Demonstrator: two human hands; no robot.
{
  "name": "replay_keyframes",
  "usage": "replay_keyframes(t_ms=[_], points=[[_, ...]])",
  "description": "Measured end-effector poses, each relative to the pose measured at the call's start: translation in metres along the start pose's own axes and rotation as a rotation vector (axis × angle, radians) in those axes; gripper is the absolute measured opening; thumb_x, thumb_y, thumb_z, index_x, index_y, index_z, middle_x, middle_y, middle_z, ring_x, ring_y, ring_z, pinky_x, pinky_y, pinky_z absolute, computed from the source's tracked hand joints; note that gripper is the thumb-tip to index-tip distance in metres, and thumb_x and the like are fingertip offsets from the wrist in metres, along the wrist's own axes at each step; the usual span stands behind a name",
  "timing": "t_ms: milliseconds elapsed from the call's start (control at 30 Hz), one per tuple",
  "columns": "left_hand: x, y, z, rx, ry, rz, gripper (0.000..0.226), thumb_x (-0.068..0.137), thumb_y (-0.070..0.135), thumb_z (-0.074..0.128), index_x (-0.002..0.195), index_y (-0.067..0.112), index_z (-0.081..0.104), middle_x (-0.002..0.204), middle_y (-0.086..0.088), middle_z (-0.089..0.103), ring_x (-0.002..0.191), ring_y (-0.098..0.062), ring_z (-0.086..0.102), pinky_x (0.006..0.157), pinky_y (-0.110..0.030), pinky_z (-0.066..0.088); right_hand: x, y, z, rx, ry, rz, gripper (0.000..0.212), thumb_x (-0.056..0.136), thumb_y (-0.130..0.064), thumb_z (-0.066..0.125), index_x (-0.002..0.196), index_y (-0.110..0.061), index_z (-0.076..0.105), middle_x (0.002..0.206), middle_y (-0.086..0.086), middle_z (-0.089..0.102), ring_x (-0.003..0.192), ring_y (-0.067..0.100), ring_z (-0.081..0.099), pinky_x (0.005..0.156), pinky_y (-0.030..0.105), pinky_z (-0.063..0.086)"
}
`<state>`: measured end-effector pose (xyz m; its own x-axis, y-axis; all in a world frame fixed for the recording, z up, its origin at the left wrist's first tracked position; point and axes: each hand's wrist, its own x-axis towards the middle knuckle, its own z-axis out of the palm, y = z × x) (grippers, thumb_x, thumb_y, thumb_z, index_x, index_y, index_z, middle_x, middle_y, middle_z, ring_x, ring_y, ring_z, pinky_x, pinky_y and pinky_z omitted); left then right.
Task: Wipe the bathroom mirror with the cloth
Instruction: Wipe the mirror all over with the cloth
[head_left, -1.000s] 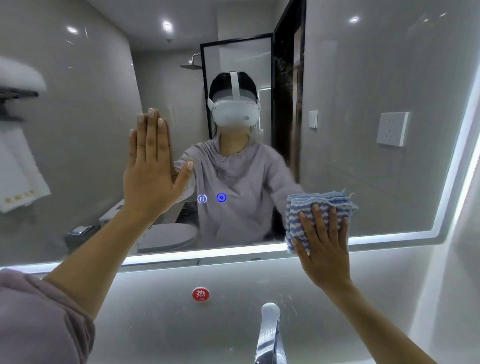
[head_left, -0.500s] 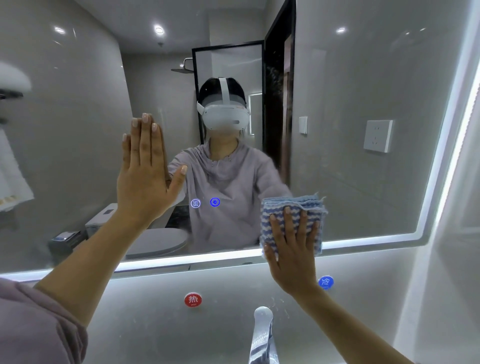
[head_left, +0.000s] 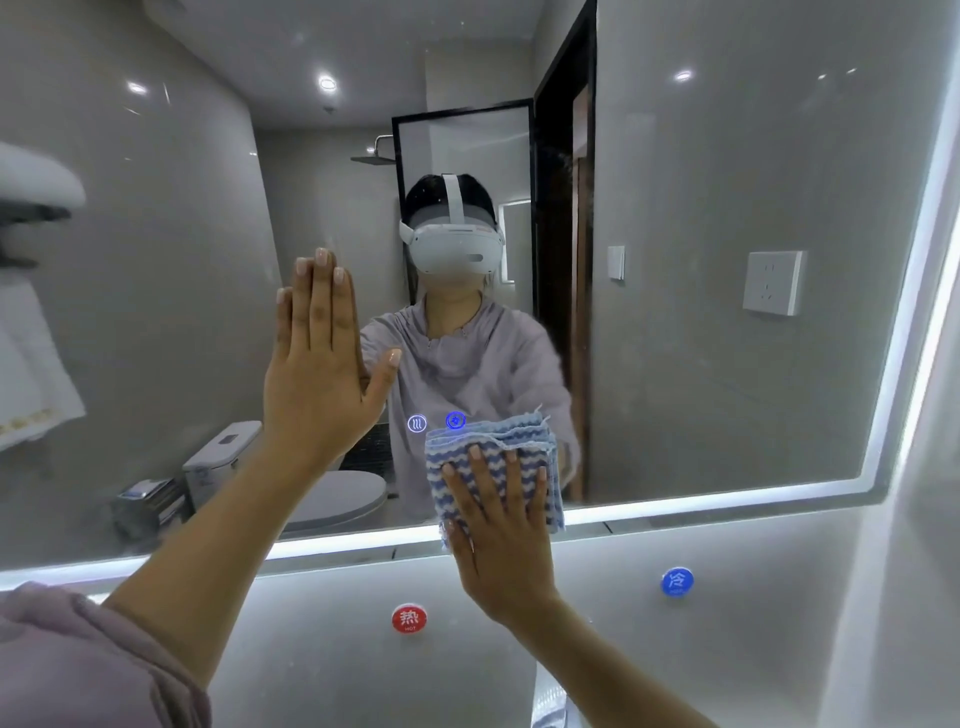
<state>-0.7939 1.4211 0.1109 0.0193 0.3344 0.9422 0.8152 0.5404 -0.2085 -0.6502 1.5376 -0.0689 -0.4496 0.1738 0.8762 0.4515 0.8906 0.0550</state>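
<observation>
My right hand (head_left: 500, 530) has slid the cloth (head_left: 493, 435) leftward along the bottom of the mirror (head_left: 701, 389). A second ago it sat well to the right of the two glowing touch icons (head_left: 417, 423); now its top left corner is just below them, near lower centre of the frame. I read that as a sideways stroke along the lowest band of glass, with the stretch at lower right already covered and the lower left still to do.

My fingers (head_left: 511, 470) on that hand are straight and slightly spread, pressing the cloth flat without gripping it. My left hand (head_left: 322, 374) has stayed put at centre left, palm on the glass, fingers straight and together, thumb out.

The cloth is a folded pad lying face-on to the mirror, layered edge uppermost, its wavy blue and white stripes running left to right. Its bottom overhangs the lit strip (head_left: 727, 496). It looks close to square; with my hand over the lower half I cannot tell the long axis.
</observation>
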Motion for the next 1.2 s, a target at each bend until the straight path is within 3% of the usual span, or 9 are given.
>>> replay_keyframes(t_ms=[133, 367, 500, 767, 933, 1100, 1200], points=[[-0.001, -0.001, 0.002, 0.003, -0.002, 0.002, 0.081, 0.098, 0.056, 0.02, 0.151, -0.003, 0.002, 0.159, -0.024, 0.006, 0.149, -0.033, 0.001, 0.122, -0.04, -0.003, 0.0, 0.008, -0.003, -0.03, 0.017, -0.039, 0.062, 0.098, -0.037, 0.029, 0.154, -0.024, 0.007, 0.163, -0.001, -0.003, 0.149, 0.028, 0.0, 0.12, 0.046, -0.004], [-0.001, 0.0, 0.0, -0.011, 0.007, 0.005, 0.081, 0.098, 0.055, 0.021, 0.151, -0.004, 0.005, 0.159, -0.024, 0.007, 0.149, -0.035, 0.004, 0.122, -0.041, -0.001, -0.009, 0.047, -0.011, -0.041, -0.014, -0.017, 0.058, 0.098, -0.038, 0.029, 0.153, -0.026, 0.015, 0.162, -0.006, -0.001, 0.149, 0.026, 0.002, 0.12, 0.046, -0.001], [-0.001, 0.001, -0.001, -0.015, 0.005, 0.004, 0.081, 0.098, 0.055, 0.022, 0.15, -0.005, 0.006, 0.159, -0.024, 0.007, 0.148, -0.035, 0.004, 0.122, -0.04, -0.003, -0.014, 0.083, -0.024, -0.052, 0.003, 0.015, 0.055, 0.102, -0.038, 0.017, 0.154, -0.027, 0.006, 0.162, -0.006, -0.002, 0.149, 0.025, 0.0, 0.119, 0.049, 0.003], [0.0, 0.0, 0.002, 0.03, -0.004, -0.001, 0.082, 0.098, 0.056, 0.021, 0.15, -0.006, 0.006, 0.159, -0.025, 0.006, 0.149, -0.035, 0.002, 0.122, -0.043, 0.0, -0.026, 0.164, -0.05, -0.122, 0.01, 0.054, 0.056, 0.102, -0.037, 0.018, 0.154, -0.018, 0.007, 0.162, 0.005, 0.001, 0.147, 0.037, 0.008, 0.115, 0.061, 0.013], [-0.001, 0.0, 0.003, 0.034, 0.001, -0.001, 0.083, 0.097, 0.055, 0.022, 0.149, -0.008, 0.009, 0.159, -0.025, 0.006, 0.148, -0.037, 0.005, 0.122, -0.044, 0.001, -0.028, 0.2, -0.065, -0.123, 0.039, 0.162, 0.06, 0.099, -0.037, 0.025, 0.153, -0.017, 0.009, 0.162, 0.005, -0.003, 0.147, 0.038, 0.002, 0.116, 0.061, 0.012], [0.0, 0.001, 0.002, 0.036, 0.004, -0.003, 0.082, 0.098, 0.055, 0.021, 0.149, -0.008, 0.009, 0.159, -0.025, 0.006, 0.148, -0.038, 0.004, 0.122, -0.044, 0.001, -0.029, 0.21, -0.073, -0.125, 0.037, 0.215, 0.058, 0.103, -0.043, 0.013, 0.153, -0.014, 0.006, 0.162, 0.007, -0.007, 0.147, 0.038, -0.001, 0.117, 0.058, 0.009], [-0.001, 0.001, 0.004, 0.034, 0.005, -0.004, 0.082, 0.098, 0.054, 0.021, 0.149, -0.008, 0.008, 0.159, -0.025, 0.006, 0.148, -0.037, 0.003, 0.122, -0.045, 0.001, -0.027, 0.202, -0.068, -0.146, 0.072, 0.242, 0.062, 0.101, -0.037, 0.022, 0.154, -0.015, -0.002, 0.162, 0.009, -0.009, 0.146, 0.042, 0.002, 0.116, 0.061, 0.009]])
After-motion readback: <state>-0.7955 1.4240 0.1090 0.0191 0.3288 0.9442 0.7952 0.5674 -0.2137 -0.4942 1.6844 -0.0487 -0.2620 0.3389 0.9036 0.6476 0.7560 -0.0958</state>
